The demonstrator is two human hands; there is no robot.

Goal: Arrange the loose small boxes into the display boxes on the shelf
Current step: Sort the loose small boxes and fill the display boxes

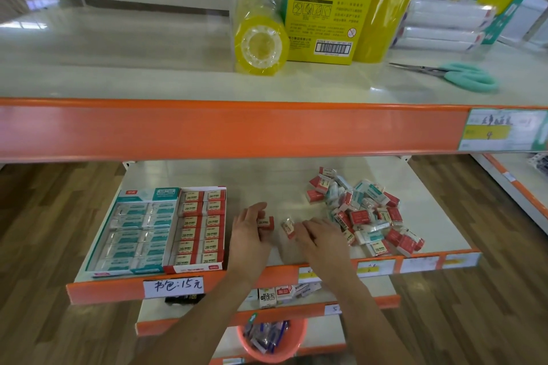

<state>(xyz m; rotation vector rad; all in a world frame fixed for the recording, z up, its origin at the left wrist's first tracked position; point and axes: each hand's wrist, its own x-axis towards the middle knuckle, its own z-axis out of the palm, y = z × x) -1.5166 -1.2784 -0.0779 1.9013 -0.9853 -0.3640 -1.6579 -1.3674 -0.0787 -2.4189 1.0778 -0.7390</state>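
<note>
On the middle shelf [267, 178], a red display box [198, 230] filled with red small boxes stands beside a teal display box [133, 234] filled with teal ones. A heap of loose red and teal small boxes [364, 213] lies to the right. My left hand [250, 231] holds a red small box [265, 222] in its fingers, just right of the red display box. My right hand [318, 235] pinches another red small box [288, 227] at its fingertips, at the heap's left edge.
The upper shelf carries yellow tape rolls [261, 44], a yellow carton [326, 12] and teal scissors [462, 75]. Its orange front rail [231, 127] overhangs the middle shelf. Lower shelves hold more small boxes [278, 295] and an orange basket [272, 338].
</note>
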